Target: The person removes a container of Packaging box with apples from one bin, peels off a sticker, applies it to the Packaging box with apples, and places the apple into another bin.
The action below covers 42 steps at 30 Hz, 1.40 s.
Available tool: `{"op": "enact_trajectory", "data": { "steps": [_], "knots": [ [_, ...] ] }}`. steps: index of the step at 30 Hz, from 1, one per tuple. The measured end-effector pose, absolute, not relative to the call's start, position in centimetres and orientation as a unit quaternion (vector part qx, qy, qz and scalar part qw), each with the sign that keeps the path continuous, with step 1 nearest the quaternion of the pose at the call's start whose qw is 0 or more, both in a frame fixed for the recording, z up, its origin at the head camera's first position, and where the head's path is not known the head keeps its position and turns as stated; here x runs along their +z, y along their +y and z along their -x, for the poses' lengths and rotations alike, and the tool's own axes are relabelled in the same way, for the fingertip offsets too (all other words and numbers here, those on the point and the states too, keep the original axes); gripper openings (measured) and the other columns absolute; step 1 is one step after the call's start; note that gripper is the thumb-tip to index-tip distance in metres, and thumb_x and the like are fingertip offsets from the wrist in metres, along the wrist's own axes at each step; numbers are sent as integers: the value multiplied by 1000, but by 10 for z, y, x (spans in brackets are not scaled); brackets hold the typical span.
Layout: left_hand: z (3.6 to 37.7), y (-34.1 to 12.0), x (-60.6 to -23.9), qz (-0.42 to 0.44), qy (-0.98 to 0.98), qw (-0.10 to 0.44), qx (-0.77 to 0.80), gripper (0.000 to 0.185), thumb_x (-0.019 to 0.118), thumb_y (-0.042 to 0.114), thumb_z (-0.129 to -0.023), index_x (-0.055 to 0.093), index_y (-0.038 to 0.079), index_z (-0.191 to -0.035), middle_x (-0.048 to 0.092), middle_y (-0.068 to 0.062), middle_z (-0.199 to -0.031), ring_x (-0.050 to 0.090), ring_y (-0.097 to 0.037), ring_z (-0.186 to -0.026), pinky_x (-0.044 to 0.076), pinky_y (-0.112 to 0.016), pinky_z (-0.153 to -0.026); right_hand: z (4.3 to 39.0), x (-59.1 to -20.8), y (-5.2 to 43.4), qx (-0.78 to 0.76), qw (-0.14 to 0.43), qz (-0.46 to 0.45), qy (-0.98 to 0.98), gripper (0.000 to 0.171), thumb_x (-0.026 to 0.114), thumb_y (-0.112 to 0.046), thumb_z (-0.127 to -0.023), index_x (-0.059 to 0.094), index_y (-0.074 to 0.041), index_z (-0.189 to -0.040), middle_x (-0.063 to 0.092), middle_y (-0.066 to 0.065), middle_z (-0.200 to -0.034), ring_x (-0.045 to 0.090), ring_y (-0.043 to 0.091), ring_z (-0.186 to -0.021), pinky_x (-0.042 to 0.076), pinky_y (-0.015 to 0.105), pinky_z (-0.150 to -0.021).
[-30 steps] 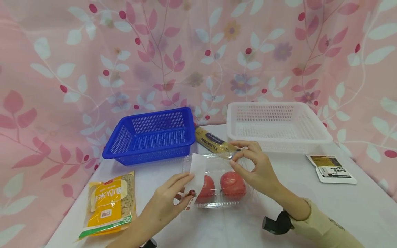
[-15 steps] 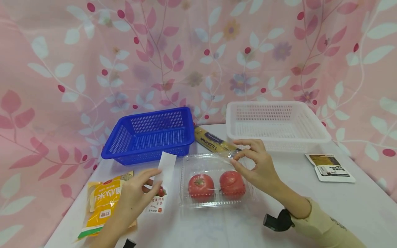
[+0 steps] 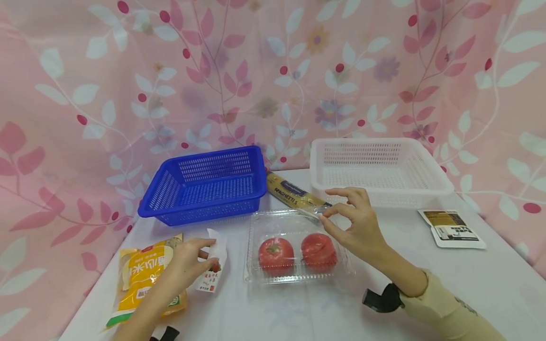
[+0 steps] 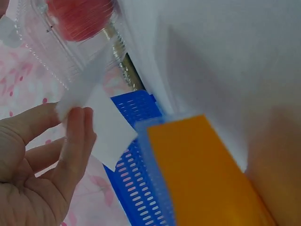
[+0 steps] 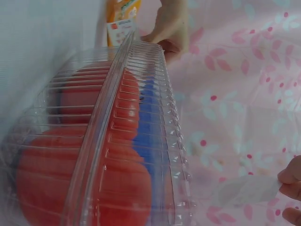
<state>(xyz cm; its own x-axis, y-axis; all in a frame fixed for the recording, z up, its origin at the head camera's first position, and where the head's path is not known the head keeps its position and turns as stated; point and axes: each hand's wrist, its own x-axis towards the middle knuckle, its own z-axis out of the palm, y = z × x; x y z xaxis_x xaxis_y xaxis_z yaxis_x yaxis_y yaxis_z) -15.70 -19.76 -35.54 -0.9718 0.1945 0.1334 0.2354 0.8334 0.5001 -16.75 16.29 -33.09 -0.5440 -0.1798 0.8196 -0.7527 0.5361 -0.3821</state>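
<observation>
left hand [image 3: 187,260] pinches the slip [image 3: 219,253] left of the box [image 3: 279,280], long axis near-to-far; right hand [image 3: 362,227], nearer the box, pinches a translucent strip [image 5: 249,189] by its far right corner.

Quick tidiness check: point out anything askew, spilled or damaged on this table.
Nothing looks spilled or damaged. Only slightly askew: the spaghetti packet, lying slantwise behind the clear container, and the blue basket, turned at an angle while the white basket sits squarer.
</observation>
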Motion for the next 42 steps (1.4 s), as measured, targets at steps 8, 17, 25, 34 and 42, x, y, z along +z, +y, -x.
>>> {"op": "enact_trajectory", "data": {
  "steps": [8,17,25,34,42],
  "knots": [
    [166,-198,-374,86,-963,-43,-252,51,75,5,-73,57,0,-121,56,-19,-118,61,-13,-72,54,-30,-64,171,-332,162,359,387,-301,-794,9,75,-10,-68,67,-13,-69,60,8,-110,42,27,-105,33,42,-86],
    [167,-209,-381,85,-978,-117,-148,57,80,24,-70,60,-4,-115,59,-21,-110,54,-37,-103,42,-54,-88,173,-335,158,354,380,-311,-796,11,77,-10,-66,67,-13,-69,60,8,-110,42,27,-105,29,45,-89],
    [160,-212,-377,80,-978,-169,-96,64,80,40,-64,61,8,-116,55,-10,-106,53,-27,-95,41,-63,-77,175,-337,153,349,361,-314,-805,16,80,-8,-64,66,-14,-70,59,6,-110,41,25,-106,28,47,-87],
    [154,-209,-358,98,-980,-152,-85,69,67,52,-74,56,6,-124,49,-21,-122,51,-37,-106,42,-59,-84,180,-348,141,284,382,-340,-811,14,77,-13,-64,64,-15,-67,60,6,-105,44,28,-103,28,48,-82],
    [151,-192,-342,206,-975,4,-85,46,66,37,-83,61,9,-119,55,-15,-121,52,-34,-109,44,-52,-88,180,-358,128,241,401,-351,-811,16,78,-13,-61,63,-14,-64,58,5,-91,47,28,-97,32,45,-77]
  ]
}}
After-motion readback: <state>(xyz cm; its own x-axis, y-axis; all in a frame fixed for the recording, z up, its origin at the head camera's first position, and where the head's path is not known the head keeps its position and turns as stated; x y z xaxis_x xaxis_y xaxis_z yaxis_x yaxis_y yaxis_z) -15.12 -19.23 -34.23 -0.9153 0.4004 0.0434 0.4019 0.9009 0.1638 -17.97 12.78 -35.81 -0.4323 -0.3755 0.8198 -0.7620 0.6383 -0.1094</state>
